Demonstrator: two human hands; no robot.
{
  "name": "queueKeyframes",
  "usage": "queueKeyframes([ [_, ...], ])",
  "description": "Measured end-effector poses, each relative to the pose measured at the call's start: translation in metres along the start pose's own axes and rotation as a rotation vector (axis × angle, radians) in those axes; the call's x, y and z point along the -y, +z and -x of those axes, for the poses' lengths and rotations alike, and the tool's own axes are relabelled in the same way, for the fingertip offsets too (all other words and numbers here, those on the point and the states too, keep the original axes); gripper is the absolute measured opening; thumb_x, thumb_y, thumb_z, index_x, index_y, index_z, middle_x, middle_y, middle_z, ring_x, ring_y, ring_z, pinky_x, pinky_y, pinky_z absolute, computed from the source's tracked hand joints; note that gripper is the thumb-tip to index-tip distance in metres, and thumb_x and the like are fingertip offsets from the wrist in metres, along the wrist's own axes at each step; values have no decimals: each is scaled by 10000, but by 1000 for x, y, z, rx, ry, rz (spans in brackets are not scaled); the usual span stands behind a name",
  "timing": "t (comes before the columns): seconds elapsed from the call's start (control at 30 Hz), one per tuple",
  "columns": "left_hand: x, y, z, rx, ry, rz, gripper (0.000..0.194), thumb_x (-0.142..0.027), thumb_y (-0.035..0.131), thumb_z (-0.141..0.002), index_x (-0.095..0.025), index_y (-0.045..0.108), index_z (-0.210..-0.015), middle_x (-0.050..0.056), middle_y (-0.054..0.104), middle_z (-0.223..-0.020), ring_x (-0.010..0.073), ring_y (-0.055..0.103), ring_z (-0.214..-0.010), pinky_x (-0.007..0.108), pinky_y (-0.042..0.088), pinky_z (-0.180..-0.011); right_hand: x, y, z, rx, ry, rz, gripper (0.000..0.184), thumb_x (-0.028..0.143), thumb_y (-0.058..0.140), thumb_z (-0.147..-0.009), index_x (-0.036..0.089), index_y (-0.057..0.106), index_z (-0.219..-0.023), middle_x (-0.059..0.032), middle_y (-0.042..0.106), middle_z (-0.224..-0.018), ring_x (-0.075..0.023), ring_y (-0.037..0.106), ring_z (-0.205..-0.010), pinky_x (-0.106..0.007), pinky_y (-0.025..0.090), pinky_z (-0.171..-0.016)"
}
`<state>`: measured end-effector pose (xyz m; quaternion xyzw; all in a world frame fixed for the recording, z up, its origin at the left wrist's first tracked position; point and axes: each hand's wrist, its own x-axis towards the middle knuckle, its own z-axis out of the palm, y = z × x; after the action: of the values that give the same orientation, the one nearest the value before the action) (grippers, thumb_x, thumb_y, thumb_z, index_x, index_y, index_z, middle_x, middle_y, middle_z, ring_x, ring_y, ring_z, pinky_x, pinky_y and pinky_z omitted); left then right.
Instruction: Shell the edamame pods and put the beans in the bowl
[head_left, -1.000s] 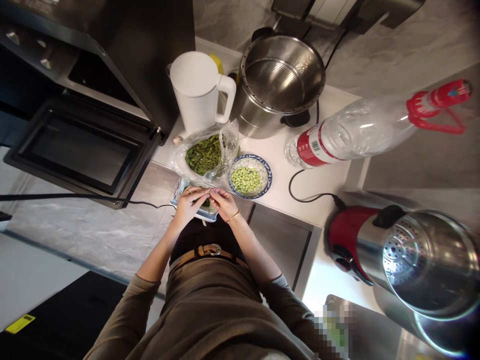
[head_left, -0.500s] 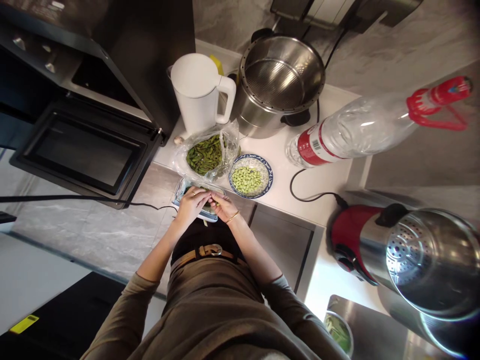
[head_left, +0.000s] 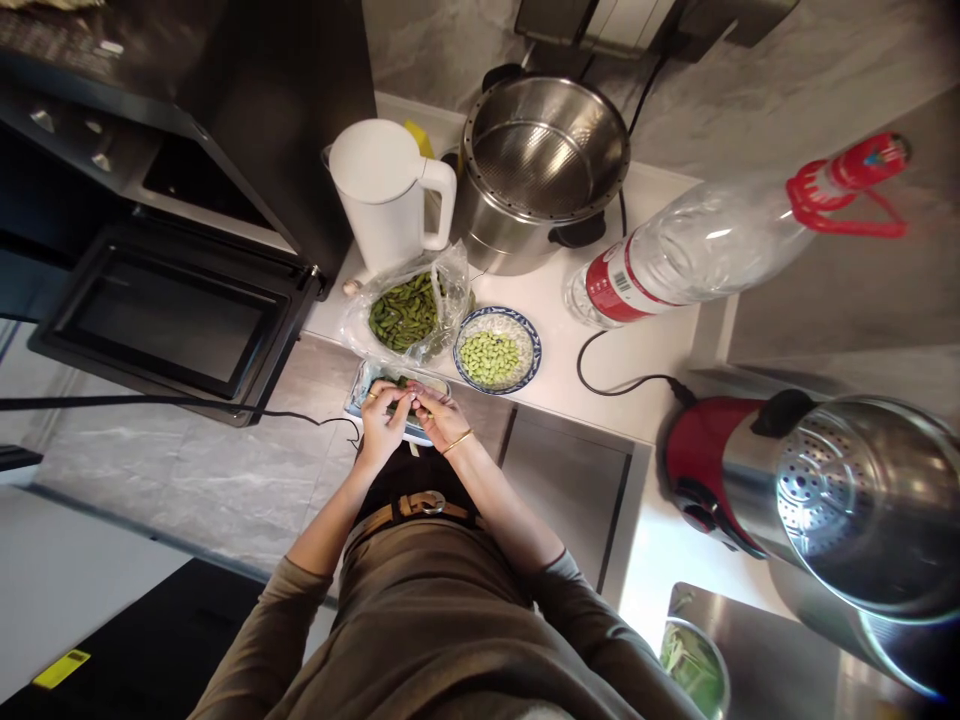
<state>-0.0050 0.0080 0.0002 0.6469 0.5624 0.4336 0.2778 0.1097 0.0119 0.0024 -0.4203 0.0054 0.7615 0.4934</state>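
Grey wall with stone-like marks point(head_left: 825, 70) stands behind a white kitchen counter point(head_left: 562, 388). On the far left, a black oven door with a dark window point(head_left: 161, 320) hangs open. Next comes a tall white jug with a big handle point(head_left: 375, 205). Right in front of it sits a clear, crinkly plastic bag point(head_left: 448, 325) full of dark green bean pods point(head_left: 403, 312). Its top is wide open, perhaps so fingers can reach in easily.

Just below the bag is a blue and white tray point(head_left: 358, 394) with dark green bits in it. It sits under both hands, maybe to catch what drops. I cannot tell what holds it up.

Over the tray, the left hand point(head_left: 384, 420) is curled, with thumb and finger pinched shut. The right hand point(head_left: 441, 420) meets it tip to tip, pinched shut too. They seem to hold one small thing point(head_left: 412, 394) between them, likely a pod, but it is too tiny to see well. Two hands may hold it steadier than one.

To the right, a round plate with a blue rim point(head_left: 535, 362) holds pale green beans point(head_left: 489, 358), close by, probably for an easy reach. Behind it stands a shiny steel pot point(head_left: 504, 245). Farther right is a clear bottle with a red cap point(head_left: 720, 240).
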Motion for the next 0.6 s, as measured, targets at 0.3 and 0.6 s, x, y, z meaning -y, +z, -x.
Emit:
queueKeyframes([
  [0.3,6,3,-1,-24,-223,84,249,-363,549,-876,-182,554,-705,-14,512,-696,101,509,-620,227,426,-602,2,-3,0,28,-15,8,150,130,741,-648,167,749,-793,-13,724,-692,-88,633,-619,-168,506,-556],
  [0.6,43,-2,8,202,-91,-479,256,-336,501,-898,-203,682,-775,66,678,-816,202,586,-828,339,451,-827,54,-49,-27,-182,-225,-116,221,240,499,-823,176,711,-814,-42,754,-880,-150,678,-923,-305,511,-938],
])
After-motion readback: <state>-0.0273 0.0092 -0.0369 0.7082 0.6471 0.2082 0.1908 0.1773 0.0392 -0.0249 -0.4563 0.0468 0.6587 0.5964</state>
